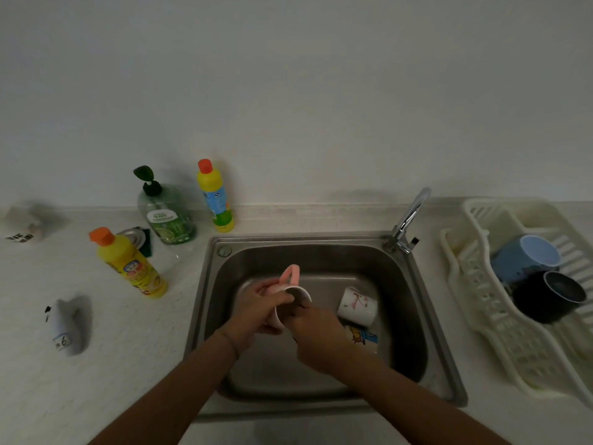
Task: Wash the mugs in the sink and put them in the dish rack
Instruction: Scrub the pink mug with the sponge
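Observation:
Over the steel sink (321, 252) my left hand (256, 313) grips a pink mug (290, 279) around its body, handle pointing up. My right hand (316, 335) is at the mug's rim with fingers reaching into its mouth; how they lie is hidden. A white mug with a pink flower print (357, 306) lies on its side in the basin to the right. Below it another mug with a cartoon print (364, 338) lies partly hidden by my right hand. In the white dish rack (500, 332) on the right lie a blue mug (523, 256) and a black mug (547, 297).
The faucet (407, 220) stands at the sink's back right corner, no water visible. On the counter left of the sink stand two yellow bottles (131, 264) (215, 195) and a green soap dispenser (165, 210). A grey labelled object (67, 326) lies at far left.

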The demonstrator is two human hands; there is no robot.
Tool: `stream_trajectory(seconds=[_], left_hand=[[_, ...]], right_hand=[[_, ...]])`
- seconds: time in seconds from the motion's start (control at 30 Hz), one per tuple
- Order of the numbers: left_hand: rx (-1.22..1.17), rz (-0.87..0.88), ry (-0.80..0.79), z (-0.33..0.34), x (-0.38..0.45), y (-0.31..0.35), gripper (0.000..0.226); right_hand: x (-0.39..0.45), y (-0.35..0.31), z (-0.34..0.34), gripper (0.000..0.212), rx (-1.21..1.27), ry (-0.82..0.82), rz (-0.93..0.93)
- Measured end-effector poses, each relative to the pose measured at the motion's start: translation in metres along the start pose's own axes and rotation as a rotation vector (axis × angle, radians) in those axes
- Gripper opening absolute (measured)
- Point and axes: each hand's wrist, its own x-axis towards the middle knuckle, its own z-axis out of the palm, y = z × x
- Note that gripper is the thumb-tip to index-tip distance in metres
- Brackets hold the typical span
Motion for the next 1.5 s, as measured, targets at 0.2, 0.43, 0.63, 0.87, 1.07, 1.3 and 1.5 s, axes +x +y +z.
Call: stream_trajectory(seconds=[0.2,0.43,0.63,0.87,1.07,1.3,1.5], left_hand=[[0.035,0.001,-0.002,0.002,0.004,0.012,0.046],[0.029,-0.078,-0.179,-0.013,0.001,0.034,0.052],[-0.31,0.117,0.15,0.02,-0.014,0.01,0.056],[-0.276,0.098,0.133,0.005,-0.01,-0.001,0.054],[-0.198,0.094,0.089,0.003,-0.01,0.001,0.05],[-0.154,0.121,0.081,0.009,-0.011,-0.001,0.047],[-0.146,0.093,0.083,0.009,-0.009,-0.002,0.046]], right_hand=[[0.014,-0.026,-0.006,0.029,0.364,0.188,0.187],[0.014,-0.001,-0.014,0.028,-0.083,0.111,-0.145],[0.022,-0.03,-0.02,0.019,0.411,0.279,0.259],[0.013,-0.008,-0.017,0.046,0.065,0.031,-0.019],[0.011,-0.009,-0.014,0.041,0.148,0.04,0.005],[0.013,-0.021,-0.017,0.035,0.286,0.048,0.109],[0.006,-0.016,-0.007,0.035,0.204,0.118,0.119]])
